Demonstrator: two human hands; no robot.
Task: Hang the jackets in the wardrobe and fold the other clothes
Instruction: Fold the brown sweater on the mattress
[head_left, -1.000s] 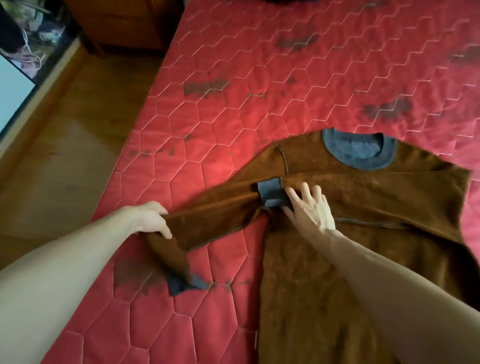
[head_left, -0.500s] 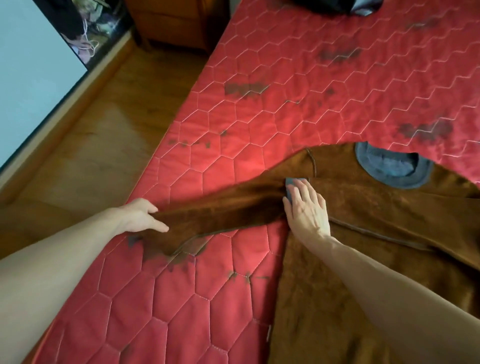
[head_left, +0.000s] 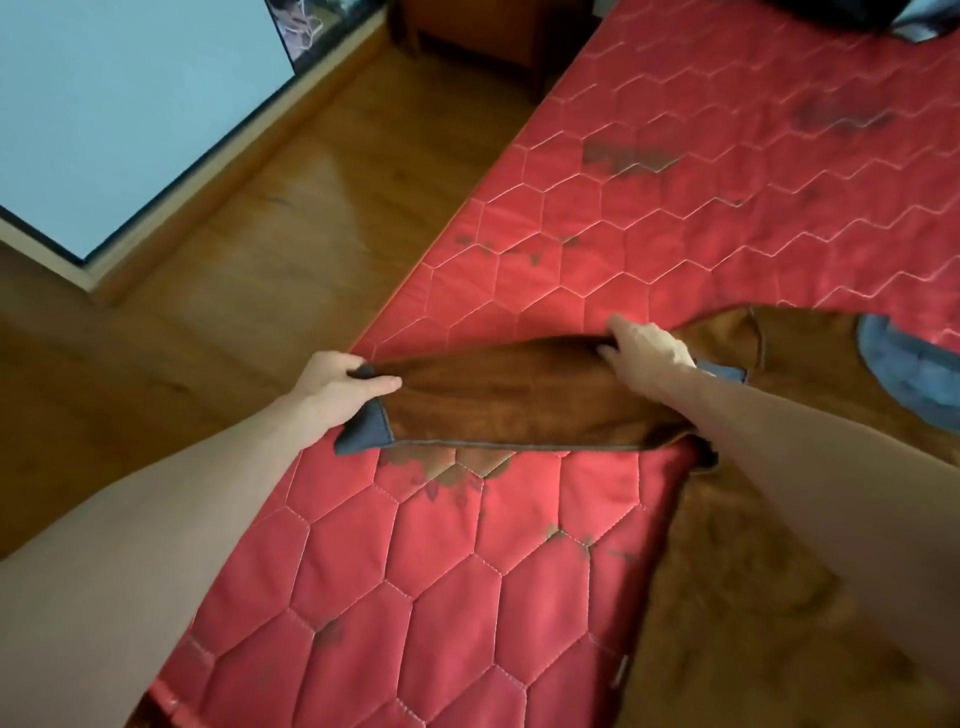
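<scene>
Head view, looking down: the left hand (head_left: 337, 387) has its thumb flat on top of the brown sleeve (head_left: 509, 395) and its other fingers curled under the end, so it pinches the sleeve right by the grey cuff (head_left: 366, 428). The right hand (head_left: 647, 351) grips the same sleeve farther along, near the shoulder, with its fingers curled over the top edge of the cloth. Between the two hands the sleeve is pulled out straight and lifted a little off the bed. It belongs to a brown sweater (head_left: 769, 597) that lies flat on the right side of the bed, with its grey collar (head_left: 914, 371) near the right edge of the picture. A second bit of grey cuff (head_left: 724, 371) peeks out just behind the right wrist. The sweater lies on a red quilt (head_left: 675, 223) sewn in six-sided shapes, with some dark worn spots on it. At the far end of the bed is a dark piece of clothing (head_left: 841, 13), mostly cut off by the picture edge. To the left of the bed is a brown wooden floor (head_left: 249, 270), a pale blue panel (head_left: 114, 104) low by the floor, and a wooden cabinet (head_left: 483, 26) at the far end.
</scene>
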